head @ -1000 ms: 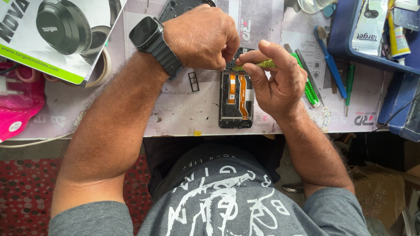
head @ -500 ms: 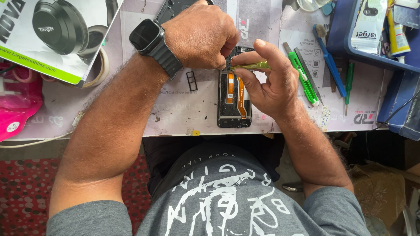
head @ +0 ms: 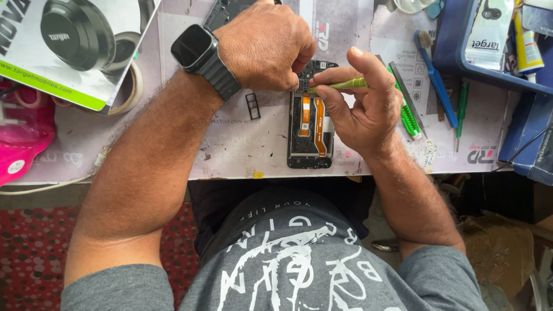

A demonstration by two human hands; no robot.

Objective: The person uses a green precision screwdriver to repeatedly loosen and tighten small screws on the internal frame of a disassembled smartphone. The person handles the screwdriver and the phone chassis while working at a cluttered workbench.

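An opened black phone [head: 311,129] with orange flex cables lies back-up on the work mat [head: 242,144]. My left hand [head: 262,46], with a dark smartwatch [head: 199,55] on the wrist, rests fingers-down on the phone's top end and pinches there; what it pinches is hidden. My right hand [head: 360,101] holds a thin yellow-green tool [head: 340,86] with its tip pointing left onto the phone's upper part. A small black card tray [head: 252,106] lies on the mat just left of the phone.
A headphone box [head: 69,46] and a tape roll [head: 129,86] sit at the upper left, pink items [head: 23,132] at the left edge. Green and blue tools [head: 435,80] lie right of my right hand. A blue tray [head: 489,52] of supplies stands at the upper right.
Both hands stay on the phone's top end. The right hand has shifted slightly, bringing the tool tip closer under the left fingers.
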